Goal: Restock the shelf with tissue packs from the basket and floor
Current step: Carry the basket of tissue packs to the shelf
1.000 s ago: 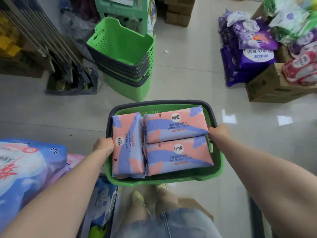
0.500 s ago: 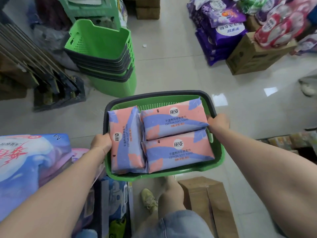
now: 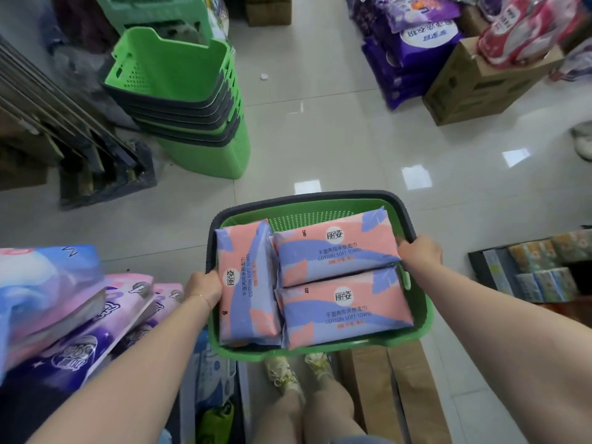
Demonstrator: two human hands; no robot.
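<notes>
Basket (image 3: pixel 320 205) held up over the floor (image 3: pixel 352 139), left hand (image 3: pixel 205 288) and right hand (image 3: pixel 419 254) each gripping a side rim, fingers (image 3: pixel 215 283) curled round the edge. Three tissue packs lie flat inside: one (image 3: pixel 246 283) lengthwise beside the left hand, two (image 3: pixel 336 251) (image 3: pixel 346 310) crosswise, ends near the right hand. What looks like the shelf (image 3: pixel 528 270) sits low to the right, nearer the right hand.

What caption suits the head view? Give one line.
Left hand and right hand carry a grey-rimmed green plastic basket of three pink-and-purple soft-towel packs.
</notes>
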